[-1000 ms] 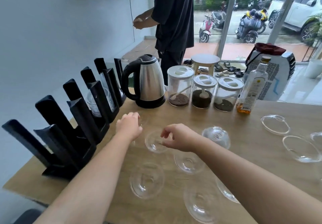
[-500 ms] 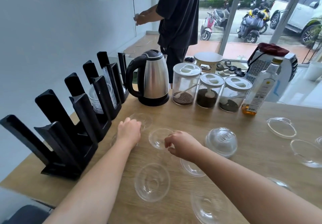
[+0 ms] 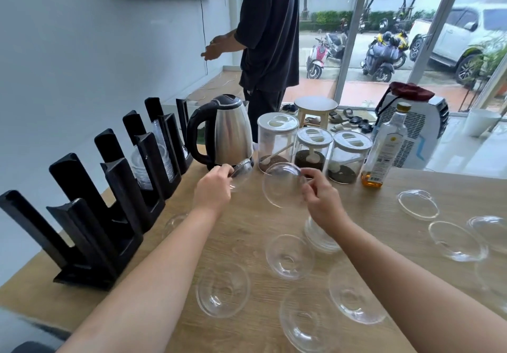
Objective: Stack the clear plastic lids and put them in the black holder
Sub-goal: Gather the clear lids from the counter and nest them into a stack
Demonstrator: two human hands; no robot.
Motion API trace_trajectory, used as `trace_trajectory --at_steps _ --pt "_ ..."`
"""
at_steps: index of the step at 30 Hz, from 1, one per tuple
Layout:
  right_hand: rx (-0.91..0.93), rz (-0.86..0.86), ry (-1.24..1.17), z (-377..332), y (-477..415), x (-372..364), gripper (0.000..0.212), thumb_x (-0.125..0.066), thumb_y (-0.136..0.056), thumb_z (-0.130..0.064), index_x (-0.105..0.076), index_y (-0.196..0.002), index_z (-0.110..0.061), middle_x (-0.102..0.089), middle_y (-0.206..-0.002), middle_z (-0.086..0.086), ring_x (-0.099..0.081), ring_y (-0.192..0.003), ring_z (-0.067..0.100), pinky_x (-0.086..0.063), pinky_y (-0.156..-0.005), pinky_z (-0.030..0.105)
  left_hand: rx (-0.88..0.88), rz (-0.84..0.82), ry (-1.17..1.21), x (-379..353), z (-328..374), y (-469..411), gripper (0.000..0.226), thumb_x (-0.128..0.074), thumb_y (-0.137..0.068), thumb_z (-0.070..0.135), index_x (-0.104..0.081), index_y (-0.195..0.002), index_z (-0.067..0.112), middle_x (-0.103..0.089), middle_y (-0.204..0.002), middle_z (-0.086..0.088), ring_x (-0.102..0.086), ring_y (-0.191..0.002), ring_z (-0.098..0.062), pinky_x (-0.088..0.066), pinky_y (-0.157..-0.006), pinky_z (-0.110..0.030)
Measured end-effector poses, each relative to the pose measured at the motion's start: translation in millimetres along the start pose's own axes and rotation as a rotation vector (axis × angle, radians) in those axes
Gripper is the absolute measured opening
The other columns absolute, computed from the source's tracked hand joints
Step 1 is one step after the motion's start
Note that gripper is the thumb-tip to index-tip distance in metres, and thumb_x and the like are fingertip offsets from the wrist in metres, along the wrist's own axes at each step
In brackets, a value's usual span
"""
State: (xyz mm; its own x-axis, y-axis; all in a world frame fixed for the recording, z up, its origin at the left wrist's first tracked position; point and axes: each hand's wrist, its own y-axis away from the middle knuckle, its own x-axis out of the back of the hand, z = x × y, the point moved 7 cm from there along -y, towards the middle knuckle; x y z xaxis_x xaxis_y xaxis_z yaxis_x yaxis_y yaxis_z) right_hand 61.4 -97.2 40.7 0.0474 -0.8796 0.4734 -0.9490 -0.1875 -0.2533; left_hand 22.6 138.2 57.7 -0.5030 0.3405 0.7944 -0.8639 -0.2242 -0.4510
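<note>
My left hand holds one clear domed lid by its rim, lifted above the wooden table. My right hand pinches a second clear lid, tilted up on edge just right of the first; the two lids are apart. Several more clear lids lie loose on the table, such as one lid near the front and another under my right forearm. A small stack of lids sits partly hidden behind my right wrist. The black slotted holder runs along the left wall with some lids in it.
A steel kettle stands just behind my hands, then three lidded jars and a bottle. More lids lie at the right. A person in dark clothes stands beyond the table by the wall.
Both hands have risen off the table, each lifting a clear lid, and now hold them up in front of the kettle. The camera has tilted upward.
</note>
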Motion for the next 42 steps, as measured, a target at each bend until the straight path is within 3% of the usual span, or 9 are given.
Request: trace_trajectory --at_steps 5,8,13,19,26,31,37,42 --pt "-0.213 0.155 -0.229 42 1 53 0.024 -0.043 -0.096 -0.007 -0.056 -0.112 -0.018 -0.054 -0.074 0.002 -0.049 -0.066 0.014 -0.043 -0.064 0.030 0.154 0.002 0.374 -16 28 2 0.031 -0.050 -0.091 0.007 -0.057 -0.120 0.015 -0.065 -0.086 -0.008 -0.061 -0.087 -0.028 -0.051 -0.081 -0.039" --pt "-0.338 0.218 -0.368 68 8 74 0.022 -0.040 -0.096 0.000 -0.054 -0.109 -0.010 -0.049 -0.071 0.004 -0.042 -0.058 0.013 -0.039 -0.048 0.016 0.325 -0.108 0.614 -41 36 9 0.030 -0.048 -0.092 0.009 -0.055 -0.121 0.016 -0.063 -0.080 -0.005 -0.063 -0.080 -0.022 -0.051 -0.081 -0.037" --pt "-0.545 0.200 -0.434 110 26 87 0.021 -0.039 -0.095 0.001 -0.054 -0.094 -0.013 -0.047 -0.067 0.003 -0.038 -0.052 0.012 -0.032 -0.041 0.016 0.546 -0.252 0.894 -84 47 23 0.029 -0.045 -0.093 0.001 -0.051 -0.121 0.006 -0.057 -0.070 -0.005 -0.054 -0.060 -0.014 -0.048 -0.064 -0.027" --pt "-0.653 0.073 -0.460 136 46 77 0.018 -0.043 -0.092 0.003 -0.056 -0.094 -0.008 -0.046 -0.064 0.003 -0.037 -0.050 0.012 -0.029 -0.041 0.018 0.625 -0.321 0.962 -106 54 36 0.023 -0.046 -0.094 0.002 -0.051 -0.115 0.011 -0.057 -0.074 -0.005 -0.053 -0.061 -0.013 -0.048 -0.061 -0.022" --pt "-0.727 0.000 -0.233 136 49 65 0.023 -0.037 -0.084 0.006 -0.055 -0.090 -0.008 -0.051 -0.064 0.006 -0.047 -0.051 0.015 -0.030 -0.040 0.019 0.629 -0.350 0.941 -114 55 42 0.025 -0.046 -0.095 0.005 -0.052 -0.118 0.010 -0.059 -0.075 -0.004 -0.054 -0.061 -0.012 -0.048 -0.061 -0.021" --pt "-0.712 0.001 -0.154 125 47 61 0.013 -0.046 -0.085 -0.001 -0.054 -0.093 -0.007 -0.054 -0.071 0.005 -0.049 -0.056 0.016 -0.032 -0.047 0.022 0.634 -0.348 0.965 -112 53 44 0.025 -0.046 -0.095 0.003 -0.051 -0.119 0.010 -0.058 -0.074 -0.004 -0.053 -0.061 -0.012 -0.048 -0.061 -0.022" --pt "-0.725 0.023 -0.093 123 43 58 0.018 -0.046 -0.085 -0.003 -0.056 -0.100 -0.004 -0.056 -0.075 0.006 -0.051 -0.060 0.015 -0.037 -0.050 0.024 0.673 -0.324 1.023 -108 46 47 0.023 -0.046 -0.095 0.003 -0.051 -0.115 0.014 -0.059 -0.075 -0.004 -0.054 -0.063 -0.012 -0.049 -0.063 -0.023" --pt "-0.741 0.016 -0.038 128 42 57 0.009 -0.050 -0.086 -0.010 -0.054 -0.094 -0.008 -0.059 -0.088 0.010 -0.054 -0.065 0.016 -0.040 -0.053 0.025 0.707 -0.311 1.082 -108 45 48 0.023 -0.046 -0.095 0.003 -0.051 -0.113 0.016 -0.059 -0.075 -0.004 -0.054 -0.064 -0.012 -0.050 -0.065 -0.024"
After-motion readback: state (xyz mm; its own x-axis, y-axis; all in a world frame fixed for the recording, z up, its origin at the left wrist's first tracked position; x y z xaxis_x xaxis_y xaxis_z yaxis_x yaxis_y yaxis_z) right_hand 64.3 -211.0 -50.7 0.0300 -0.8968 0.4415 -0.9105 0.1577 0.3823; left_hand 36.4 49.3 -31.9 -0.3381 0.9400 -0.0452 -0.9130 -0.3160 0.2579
